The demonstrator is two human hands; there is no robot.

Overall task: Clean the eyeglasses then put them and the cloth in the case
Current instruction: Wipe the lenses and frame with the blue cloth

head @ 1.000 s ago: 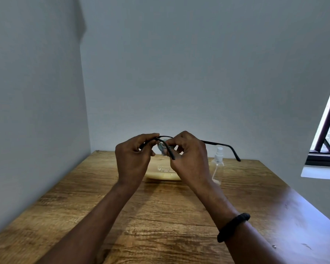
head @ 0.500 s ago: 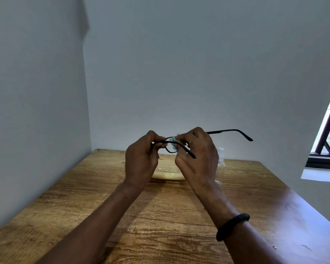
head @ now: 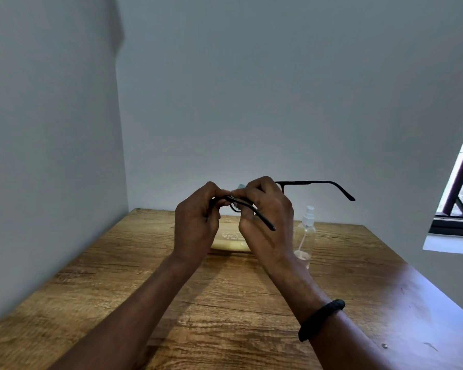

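Both hands hold the eyeglasses [head: 310,182] over the case [head: 229,243].
Nearest, a black wristband [head: 321,319] rings the right forearm. Above the case, the left hand [head: 195,225] grips one end of the frame, and the right hand [head: 265,222] pinches what seems to be a pale cloth [head: 239,187] against a lens. Just right of the case stands a spray bottle [head: 306,233].

One left hand [head: 195,222], one right hand [head: 267,217], one pair of glasses [head: 310,182], one cloth [head: 239,186], one case [head: 230,243] and one bottle [head: 306,233] are showing.
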